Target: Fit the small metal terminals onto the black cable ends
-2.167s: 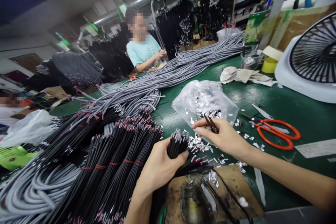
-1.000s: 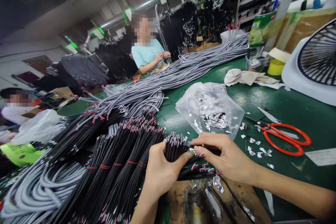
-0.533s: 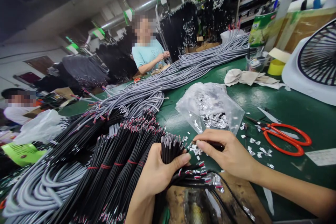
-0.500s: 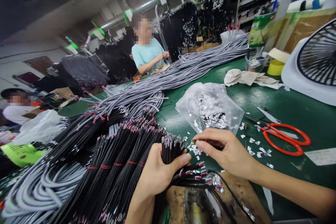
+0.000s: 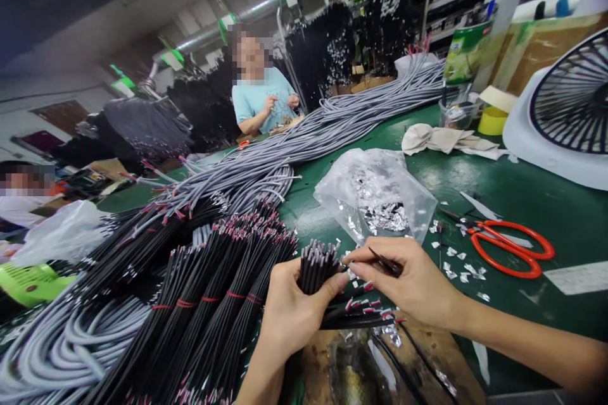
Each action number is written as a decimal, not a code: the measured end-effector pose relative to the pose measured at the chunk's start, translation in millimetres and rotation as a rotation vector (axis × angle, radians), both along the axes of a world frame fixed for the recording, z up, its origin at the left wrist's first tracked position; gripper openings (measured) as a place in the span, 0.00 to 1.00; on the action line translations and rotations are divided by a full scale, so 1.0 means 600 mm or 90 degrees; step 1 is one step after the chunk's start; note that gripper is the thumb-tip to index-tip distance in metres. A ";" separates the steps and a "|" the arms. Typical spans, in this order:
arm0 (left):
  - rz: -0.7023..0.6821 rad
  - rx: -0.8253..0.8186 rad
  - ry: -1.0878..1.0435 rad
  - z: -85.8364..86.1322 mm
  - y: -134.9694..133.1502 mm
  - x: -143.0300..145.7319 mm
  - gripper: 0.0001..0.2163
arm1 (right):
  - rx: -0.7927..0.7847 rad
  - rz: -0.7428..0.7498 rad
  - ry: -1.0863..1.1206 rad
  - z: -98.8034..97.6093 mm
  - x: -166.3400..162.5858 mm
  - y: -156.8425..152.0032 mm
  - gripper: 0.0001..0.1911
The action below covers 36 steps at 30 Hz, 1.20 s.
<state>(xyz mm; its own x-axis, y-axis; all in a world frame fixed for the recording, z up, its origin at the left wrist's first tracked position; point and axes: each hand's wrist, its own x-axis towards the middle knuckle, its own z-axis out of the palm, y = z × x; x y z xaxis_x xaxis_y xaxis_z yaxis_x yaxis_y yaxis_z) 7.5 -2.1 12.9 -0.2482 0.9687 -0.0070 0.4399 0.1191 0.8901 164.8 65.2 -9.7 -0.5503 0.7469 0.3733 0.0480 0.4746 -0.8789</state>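
My left hand (image 5: 297, 304) is wrapped round an upright bundle of black cables (image 5: 314, 269), whose trimmed, silvery ends stick up above the fingers. Close beside those ends, my right hand (image 5: 403, 275) has thumb and forefinger brought together at the bundle's right edge; what lies between the tips is too small to make out. A dark, slim, pointed tool (image 5: 387, 262) is tucked in that same hand. Below the hands, loose black cables with red and white wire ends (image 5: 363, 313) lie over a worn brown board (image 5: 427, 354). Small foil scraps (image 5: 463, 266) are scattered on the green table.
Red-handled scissors (image 5: 515, 247) lie to the right, near a white fan (image 5: 532, 133). Ahead is a clear plastic bag of foil scraps (image 5: 380, 196). Banded black cable bundles (image 5: 204, 304) and long grey cables (image 5: 304, 139) fill the left and back. A person (image 5: 261, 101) works across the table.
My right hand has come closer to the cable ends, and the dark tool in it now shows more clearly. The view has shifted slightly. The person opposite has moved their hands apart.
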 end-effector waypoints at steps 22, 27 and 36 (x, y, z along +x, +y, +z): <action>-0.155 -0.106 -0.181 0.006 -0.002 0.007 0.06 | -0.098 -0.051 -0.099 -0.013 -0.005 0.015 0.09; -0.087 -0.039 -0.165 0.009 0.009 -0.002 0.09 | -0.103 -0.040 -0.050 -0.005 -0.003 0.021 0.13; -0.055 -0.024 -0.028 -0.001 0.013 -0.002 0.08 | -0.094 0.004 -0.023 -0.008 -0.003 0.016 0.09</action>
<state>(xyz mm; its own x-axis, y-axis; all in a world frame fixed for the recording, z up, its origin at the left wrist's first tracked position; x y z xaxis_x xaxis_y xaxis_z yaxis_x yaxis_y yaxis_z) 6.5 5.4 12.4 -0.1617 0.9854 -0.0527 0.4109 0.1157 0.9043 162.7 75.0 -14.6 -0.5670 0.7885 0.2385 0.0787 0.3400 -0.9371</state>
